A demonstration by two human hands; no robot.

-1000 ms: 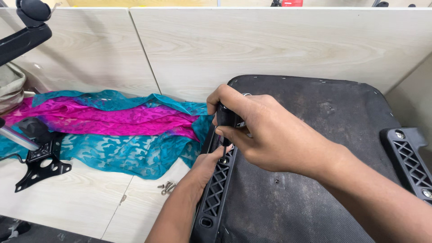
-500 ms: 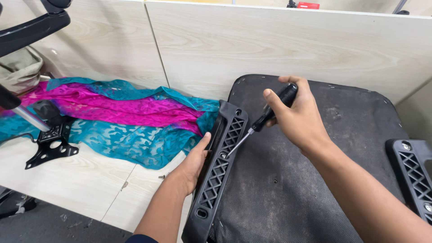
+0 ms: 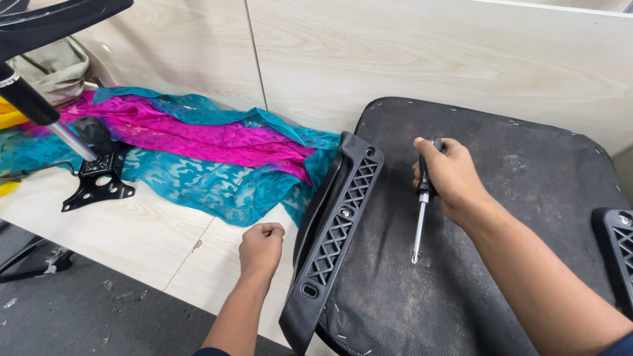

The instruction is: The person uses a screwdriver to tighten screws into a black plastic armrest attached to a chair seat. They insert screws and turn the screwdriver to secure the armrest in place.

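An upturned chair seat [image 3: 514, 198] covered in black fabric lies on the pale floor, with a black lattice armrest bracket [image 3: 333, 231] along its left edge. My right hand [image 3: 448, 175] grips a black-handled screwdriver [image 3: 420, 217], its shaft pointing down at the fabric. My left hand [image 3: 260, 247] is closed in a fist over the floor just left of the bracket, holding nothing that I can see.
A teal and magenta cloth [image 3: 198, 151] lies against the wooden wall panels. A black chair mechanism plate with a metal column [image 3: 92, 178] stands at the left. A second lattice bracket [image 3: 620, 250] sits at the seat's right edge. A grey mat [image 3: 79, 303] covers the near floor.
My right hand has pulled the screwdriver away from the bracket and over the seat. My left hand has let go of the bracket and closed over the floor.
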